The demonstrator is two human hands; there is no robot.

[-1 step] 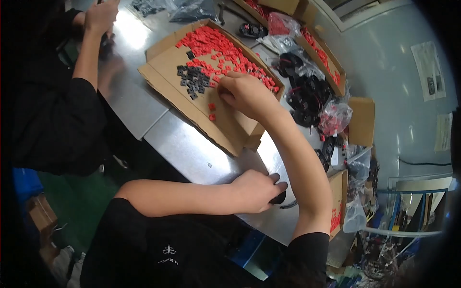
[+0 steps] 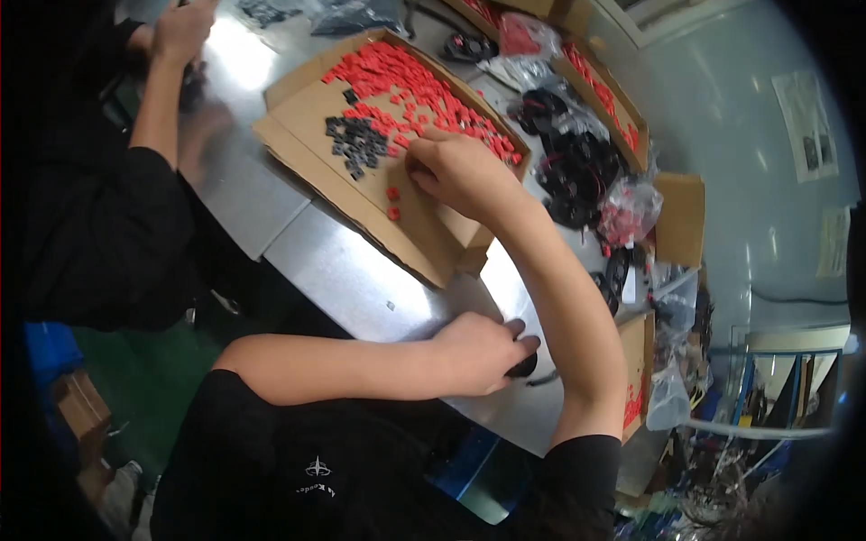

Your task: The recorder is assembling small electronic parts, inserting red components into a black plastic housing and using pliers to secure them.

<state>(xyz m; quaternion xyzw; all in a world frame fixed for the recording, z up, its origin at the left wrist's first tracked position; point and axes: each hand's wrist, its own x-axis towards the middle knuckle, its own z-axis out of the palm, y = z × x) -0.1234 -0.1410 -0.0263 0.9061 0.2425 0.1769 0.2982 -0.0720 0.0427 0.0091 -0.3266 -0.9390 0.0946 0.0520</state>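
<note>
The right hand [image 2: 460, 173] curls its fingers over the cardboard tray [image 2: 431, 252]; whether they grip anything I cannot tell. It appears to be handling small pieces, red [image 2: 383, 72] at its eleven o'clock, black [image 2: 356, 144] at ten; that seems to call for a fine pinch. At six, the left hand [image 2: 478, 354] holds a dark part [image 2: 525, 364]. The shirt [image 2: 271, 491], at eight from there, bears white lettering; a wall sheet [image 2: 806, 126], at two, is illegible.

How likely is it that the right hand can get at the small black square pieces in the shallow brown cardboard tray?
Probably yes: the right hand is over the tray, close beside the black pieces, and only a few small, flat red pieces seem to lie between.
</note>
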